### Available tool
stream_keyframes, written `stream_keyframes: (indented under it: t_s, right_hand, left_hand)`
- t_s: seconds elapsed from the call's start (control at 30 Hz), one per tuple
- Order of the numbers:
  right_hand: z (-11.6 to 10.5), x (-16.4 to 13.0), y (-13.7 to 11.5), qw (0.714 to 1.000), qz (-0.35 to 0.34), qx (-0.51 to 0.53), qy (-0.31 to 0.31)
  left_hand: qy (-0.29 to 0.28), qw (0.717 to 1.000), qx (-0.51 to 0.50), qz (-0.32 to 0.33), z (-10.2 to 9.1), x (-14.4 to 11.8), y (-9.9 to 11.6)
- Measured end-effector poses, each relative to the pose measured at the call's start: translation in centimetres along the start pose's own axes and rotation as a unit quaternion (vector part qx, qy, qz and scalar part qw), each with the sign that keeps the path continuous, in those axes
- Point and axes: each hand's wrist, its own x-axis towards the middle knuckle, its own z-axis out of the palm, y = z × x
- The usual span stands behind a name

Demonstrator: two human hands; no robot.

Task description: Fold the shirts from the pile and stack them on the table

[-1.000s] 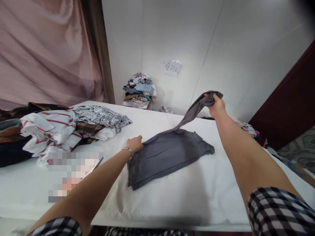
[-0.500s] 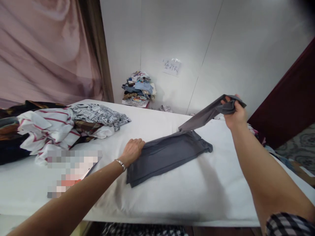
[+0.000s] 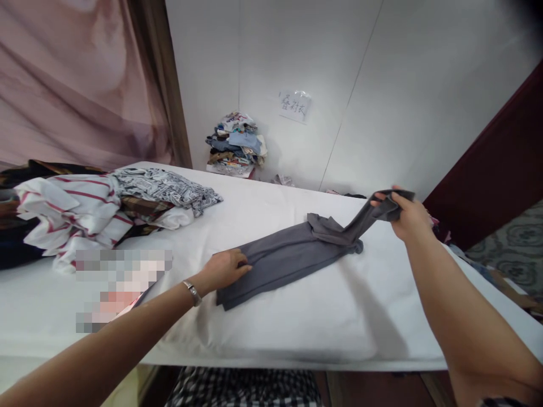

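A grey shirt (image 3: pixel 280 263) lies folded into a long strip on the white-covered table. My left hand (image 3: pixel 224 270), with a silver watch or bracelet on the wrist, is at the shirt's left end, its fingers curled against the fabric. Off to the right, my right hand (image 3: pixel 407 215) is closed on a grey sleeve and holds its cuff end above the table. The sleeve slopes down from that hand and lies bent across the right part of the folded body.
At the left is a heap of clothes, with a red-striped white garment (image 3: pixel 80 206) and a black-and-white printed one (image 3: pixel 165 186). A blurred flat item (image 3: pixel 123 288) lies nearer. Stacked clothes (image 3: pixel 237 144) stand beyond the table (image 3: pixel 305 339); a paper sign (image 3: pixel 294 106) hangs on the wall.
My right hand has come down, bringing the sleeve from the far edge over the shirt's right part. My left hand has shifted slightly at the left end, and its thumb now shows.
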Motion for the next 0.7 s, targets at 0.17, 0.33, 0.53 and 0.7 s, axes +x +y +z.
stream_keyframes:
  t_s: [0.17,0.33,0.53,0.7]
  right_hand:
    - [8.5,-4.6,0.5,0.970,0.130,-0.008,-0.206]
    - [14.3,-7.5,4.3,0.869,0.232,-0.119,-0.420]
    - [12.2,0.5,9.4,0.903,0.071,-0.384,-0.178]
    - [10.1,4.1,13.7,0.802,0.097,-0.560,-0.180]
  left_hand:
    - [0.060,0.972,-0.213,-0.076,-0.9,0.6,0.5]
    - [-0.032,0.750,-0.639,-0.169,-0.6,1.5,1.9]
    - [-0.105,0.638,-0.717,-0.262,0.6,1.1,2.6]
    - [-0.094,0.651,-0.710,-0.252,1.3,1.3,2.2]
